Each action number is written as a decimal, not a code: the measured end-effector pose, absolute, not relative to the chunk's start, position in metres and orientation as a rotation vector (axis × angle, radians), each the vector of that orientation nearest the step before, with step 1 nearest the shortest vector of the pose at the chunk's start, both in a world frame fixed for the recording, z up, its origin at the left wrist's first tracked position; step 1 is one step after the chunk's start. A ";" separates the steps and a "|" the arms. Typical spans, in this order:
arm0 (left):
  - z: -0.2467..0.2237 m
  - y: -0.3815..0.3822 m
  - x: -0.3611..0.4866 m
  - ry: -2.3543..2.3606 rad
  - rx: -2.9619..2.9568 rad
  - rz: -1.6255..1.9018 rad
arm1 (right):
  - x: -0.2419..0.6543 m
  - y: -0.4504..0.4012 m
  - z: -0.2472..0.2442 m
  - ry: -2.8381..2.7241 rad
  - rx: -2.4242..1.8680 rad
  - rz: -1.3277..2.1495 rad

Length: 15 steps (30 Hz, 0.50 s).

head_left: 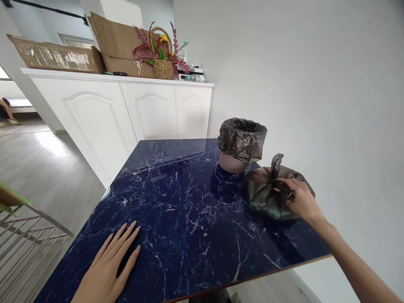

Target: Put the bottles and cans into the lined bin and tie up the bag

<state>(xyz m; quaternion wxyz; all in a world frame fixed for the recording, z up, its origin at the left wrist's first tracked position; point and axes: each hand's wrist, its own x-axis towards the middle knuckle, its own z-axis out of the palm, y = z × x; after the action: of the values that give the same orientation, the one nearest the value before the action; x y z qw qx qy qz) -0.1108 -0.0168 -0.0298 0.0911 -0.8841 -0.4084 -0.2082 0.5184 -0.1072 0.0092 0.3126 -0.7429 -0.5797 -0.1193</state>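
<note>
A tied black plastic garbage bag (265, 195), bulging with contents, is at the right side of the dark blue marbled table (176, 210). My right hand (299, 198) is closed on the bag near its knot, with a twisted end sticking up beside my fingers. Some green and reddish stuff shows faintly through the thin plastic. Behind it stands a small pinkish trash can (232, 163), with a black bag liner (241, 141) folded over its rim. My left hand (110, 263) lies flat on the tabletop at the near left, fingers stretched out, holding nothing.
White cabinets (94, 105) stand beyond the table, bearing cardboard boxes (63, 57), a wicker flower basket (163, 69) and plastic bottles. A metal rack (31, 235) is on the floor at the left. The wall (315, 84) borders the right side. Part of a person shows at far left.
</note>
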 end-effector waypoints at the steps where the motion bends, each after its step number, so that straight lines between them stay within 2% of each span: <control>1: -0.029 -0.018 -0.111 -1.216 -2.620 -0.625 | 0.512 -0.106 0.004 -1.530 -1.944 -0.304; 4: -0.029 -0.021 -0.111 -1.217 -2.601 -0.621 | 0.477 -0.107 0.001 -1.559 -1.871 -0.246; 10: -0.027 -0.028 -0.112 -1.244 -2.626 -0.621 | 0.378 -0.101 0.016 -1.672 -1.572 0.080; 15: -0.006 -0.026 -0.086 -1.244 -2.779 -0.708 | 0.307 -0.067 0.024 -1.784 -1.365 0.197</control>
<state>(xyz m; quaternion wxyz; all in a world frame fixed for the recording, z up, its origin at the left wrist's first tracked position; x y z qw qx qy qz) -0.0857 -0.0258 -0.0060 0.0080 -0.8889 -0.3981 -0.2264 0.3067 -0.0670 0.0242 0.4289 -0.5468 -0.7147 0.0790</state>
